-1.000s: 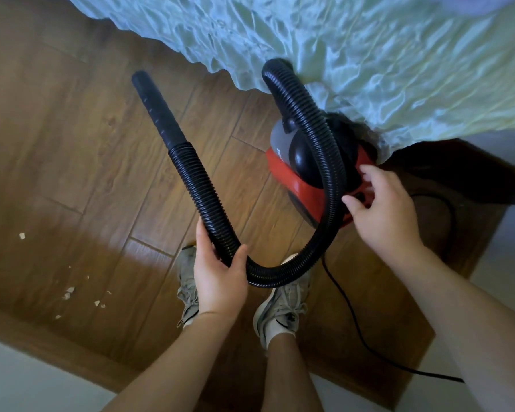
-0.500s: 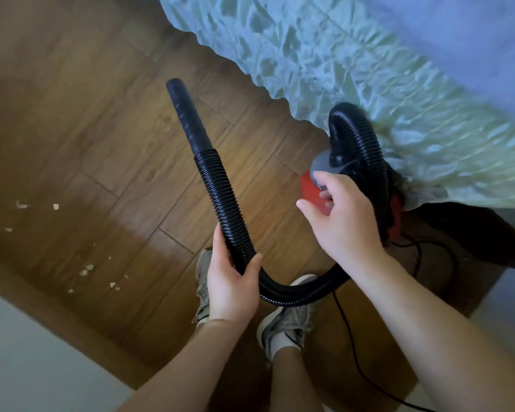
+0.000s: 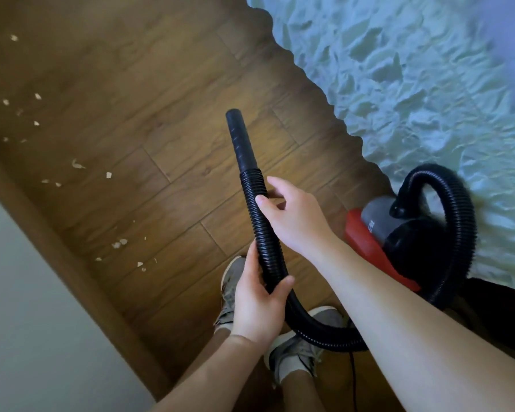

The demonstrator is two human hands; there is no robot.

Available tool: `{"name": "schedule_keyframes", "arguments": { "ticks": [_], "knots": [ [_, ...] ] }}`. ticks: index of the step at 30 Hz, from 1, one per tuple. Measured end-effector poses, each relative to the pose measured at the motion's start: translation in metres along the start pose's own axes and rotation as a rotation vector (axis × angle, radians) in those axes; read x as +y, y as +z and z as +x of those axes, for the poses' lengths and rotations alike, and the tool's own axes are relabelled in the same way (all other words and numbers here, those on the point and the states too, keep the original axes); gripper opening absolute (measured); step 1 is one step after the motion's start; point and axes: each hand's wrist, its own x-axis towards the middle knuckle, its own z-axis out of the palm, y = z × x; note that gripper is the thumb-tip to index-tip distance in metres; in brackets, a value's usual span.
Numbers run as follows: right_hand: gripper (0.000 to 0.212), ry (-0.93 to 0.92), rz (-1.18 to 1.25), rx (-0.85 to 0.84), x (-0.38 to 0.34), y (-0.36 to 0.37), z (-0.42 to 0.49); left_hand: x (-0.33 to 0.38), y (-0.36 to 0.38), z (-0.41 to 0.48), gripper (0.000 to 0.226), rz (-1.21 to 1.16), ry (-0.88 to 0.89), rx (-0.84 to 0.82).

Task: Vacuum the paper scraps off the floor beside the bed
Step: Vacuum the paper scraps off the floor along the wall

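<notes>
A red, grey and black canister vacuum [image 3: 378, 236] stands on the wooden floor against the bed's edge. Its black ribbed hose [image 3: 458, 233] loops up from the body and down past my feet, then rises to a smooth black nozzle [image 3: 240, 141] that points away from me above the floor. My left hand [image 3: 259, 295] is wrapped around the hose below the nozzle. Higher up the hose, my right hand [image 3: 295, 215] has its thumb on the ribs and its fingers spread beside it, not closed. Several small paper scraps [image 3: 118, 244] lie scattered on the floor to the left, more further off [image 3: 36, 96].
The bed's crinkled pale blue cover [image 3: 414, 84] hangs down to the floor on the right. A white wall with a wooden skirting [image 3: 72, 263] runs along the left. My two grey shoes [image 3: 231, 286] stand under the hose, and the vacuum's black cord [image 3: 353, 382] trails behind them.
My right hand has left the vacuum body and come over to the hose just below the nozzle. The view has swung left, showing more scraps. My left hand keeps its grip.
</notes>
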Motion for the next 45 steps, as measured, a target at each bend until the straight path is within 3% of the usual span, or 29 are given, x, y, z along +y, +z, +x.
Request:
{"name": "schedule_keyframes", "arguments": {
  "ticks": [18,32,45],
  "knots": [
    [0.061,-0.038,-0.251,-0.358,-0.079,0.08,0.068,0.004,-0.063,0.036,0.074,-0.351,-0.106,0.129],
    [0.064,-0.131,-0.456,-0.626,-0.087,0.134,0.093,-0.018,-0.072,0.048,0.066,-0.606,-0.158,0.306],
    [0.063,-0.148,-0.648,-0.777,-0.072,0.197,0.077,-0.062,-0.077,0.039,0.059,-0.952,-0.209,0.402]
  ]
}}
